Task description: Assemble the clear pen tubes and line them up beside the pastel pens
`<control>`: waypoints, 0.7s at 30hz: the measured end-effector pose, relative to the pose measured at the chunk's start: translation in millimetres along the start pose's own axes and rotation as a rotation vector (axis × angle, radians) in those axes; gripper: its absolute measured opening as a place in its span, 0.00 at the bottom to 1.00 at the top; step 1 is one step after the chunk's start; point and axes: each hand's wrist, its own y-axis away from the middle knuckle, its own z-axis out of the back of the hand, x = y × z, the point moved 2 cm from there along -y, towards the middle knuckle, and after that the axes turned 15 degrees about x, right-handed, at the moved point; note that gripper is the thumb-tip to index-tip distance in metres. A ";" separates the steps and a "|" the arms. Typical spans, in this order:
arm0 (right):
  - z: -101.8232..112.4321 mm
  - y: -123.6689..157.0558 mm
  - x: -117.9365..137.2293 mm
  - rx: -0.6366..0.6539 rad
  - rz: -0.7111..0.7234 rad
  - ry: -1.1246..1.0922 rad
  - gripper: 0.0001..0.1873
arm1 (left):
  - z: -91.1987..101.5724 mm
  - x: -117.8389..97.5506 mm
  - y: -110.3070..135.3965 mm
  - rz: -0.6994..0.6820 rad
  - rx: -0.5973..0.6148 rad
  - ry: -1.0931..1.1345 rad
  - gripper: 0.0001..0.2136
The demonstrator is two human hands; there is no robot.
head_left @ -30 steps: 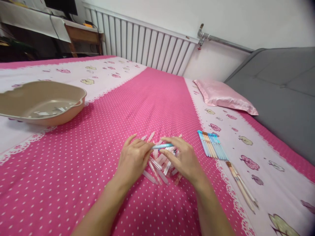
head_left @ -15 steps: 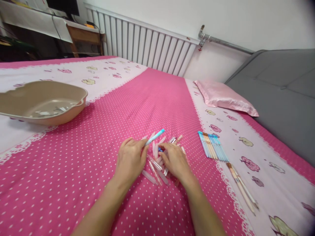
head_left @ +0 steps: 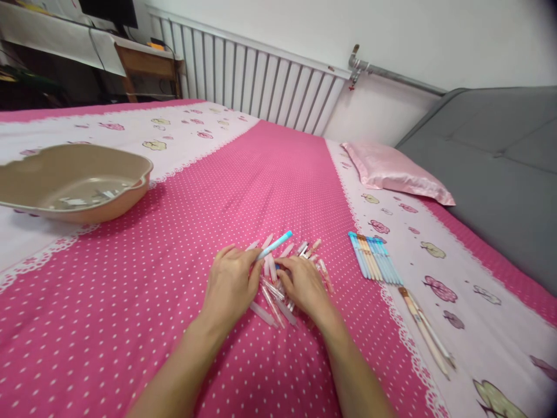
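My left hand (head_left: 230, 281) is closed around a light blue pen (head_left: 278, 242), whose brighter blue end points up and to the right. Beside it, my right hand (head_left: 307, 287) reaches low over the pile with its thumb and fingers pinched. A small blue piece (head_left: 277, 267) shows at those fingertips; its kind is too hidden to tell. Under and around both hands lies a loose pile of pale pink and clear pen parts (head_left: 262, 314), partly covered by my right hand.
To the right lies a neat row of blue and cream pens (head_left: 372, 258), with two slim cream pens (head_left: 429, 337) nearer me. A beige basin (head_left: 108, 212) holding small pieces sits at left. Farther off are a pink pillow (head_left: 398, 174), grey headboard (head_left: 491, 157) and radiator (head_left: 248, 69).
My right hand has shifted slightly left, toward the left hand, and the small blue piece has moved with it. My left hand keeps the pen in nearly the same place.
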 end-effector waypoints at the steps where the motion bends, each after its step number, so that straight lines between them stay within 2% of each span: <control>1: -0.2 0.0 -0.2 -0.002 0.002 0.002 0.14 | 0.1 0.0 -0.1 0.000 0.002 0.000 0.11; 9: -0.9 -0.7 -0.8 -0.002 0.007 -0.041 0.11 | -0.3 1.0 0.2 -0.006 -0.011 -0.008 0.10; 13: 1.7 -1.7 -4.1 -0.046 0.023 -0.177 0.10 | -0.1 1.5 -0.2 0.001 -0.003 -0.016 0.11; 16: 8.1 -1.3 -10.8 -0.170 0.007 -0.392 0.11 | 1.1 1.9 -0.2 0.018 0.001 -0.015 0.11; 21: 25.1 5.0 -19.8 -0.509 0.020 -0.756 0.13 | 0.9 2.1 0.6 -0.010 0.014 -0.010 0.11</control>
